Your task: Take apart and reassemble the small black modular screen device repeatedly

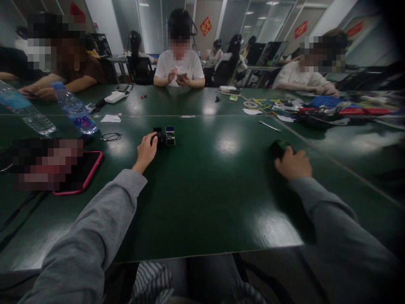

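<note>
My left hand (pixel 147 150) is at the left of the green table, its fingers curled against a small black case (pixel 158 136). Just right of that case is a small open box (pixel 170 137) with its lid raised and tiny parts inside, too small to name. Far to the right, my right hand (pixel 295 164) is closed round a dark rounded object (pixel 279 148) on or just above the tabletop. Motion blur and the fingers hide what kind of object it is.
Two water bottles (pixel 76 110) and a pink-edged tablet (pixel 91 171) are at left. A wrench (pixel 269 126) lies beyond my right hand, before a heap of cables (pixel 268 104). A person (pixel 180 63) sits opposite, others at both sides.
</note>
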A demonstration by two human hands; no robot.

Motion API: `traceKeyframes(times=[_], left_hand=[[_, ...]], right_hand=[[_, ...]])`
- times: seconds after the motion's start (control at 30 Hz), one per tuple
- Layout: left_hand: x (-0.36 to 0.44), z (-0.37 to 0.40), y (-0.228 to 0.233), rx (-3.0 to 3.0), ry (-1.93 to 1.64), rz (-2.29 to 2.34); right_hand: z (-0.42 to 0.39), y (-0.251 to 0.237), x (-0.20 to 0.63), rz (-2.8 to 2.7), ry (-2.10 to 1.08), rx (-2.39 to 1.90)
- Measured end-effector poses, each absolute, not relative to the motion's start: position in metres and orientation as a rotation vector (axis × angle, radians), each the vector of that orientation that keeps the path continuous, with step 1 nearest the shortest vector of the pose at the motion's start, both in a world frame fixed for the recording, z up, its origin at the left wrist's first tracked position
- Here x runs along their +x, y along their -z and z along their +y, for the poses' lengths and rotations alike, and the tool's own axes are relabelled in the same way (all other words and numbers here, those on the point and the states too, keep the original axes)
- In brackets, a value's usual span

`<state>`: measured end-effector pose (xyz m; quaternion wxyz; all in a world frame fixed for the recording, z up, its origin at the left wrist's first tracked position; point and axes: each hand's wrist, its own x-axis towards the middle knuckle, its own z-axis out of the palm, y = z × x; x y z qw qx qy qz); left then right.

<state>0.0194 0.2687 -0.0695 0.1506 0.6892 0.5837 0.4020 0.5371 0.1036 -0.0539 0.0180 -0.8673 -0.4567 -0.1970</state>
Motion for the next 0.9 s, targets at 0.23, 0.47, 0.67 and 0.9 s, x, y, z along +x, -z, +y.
traceKeyframes(times=[0.23, 0.47, 0.67, 0.9], left_hand=[[0.019, 0.269, 0.07, 1.974, -1.153, 1.662], [0.021, 0.268, 0.067, 1.956, -1.139, 1.659], [0.019, 0.272, 0.072, 1.969, -1.196, 1.628], [0.019, 0.273, 0.073, 1.989, -1.209, 1.614]], right_hand=[[0.235, 0.056, 0.367, -1.898, 0.387, -2.025], [0.272, 0.071, 0.338, -1.998, 0.371, -1.669], [0.261, 0.064, 0.329, -1.96, 0.28, -1.551], [0.222, 0.048, 0.249, -2.362, 0.223, -1.129]])
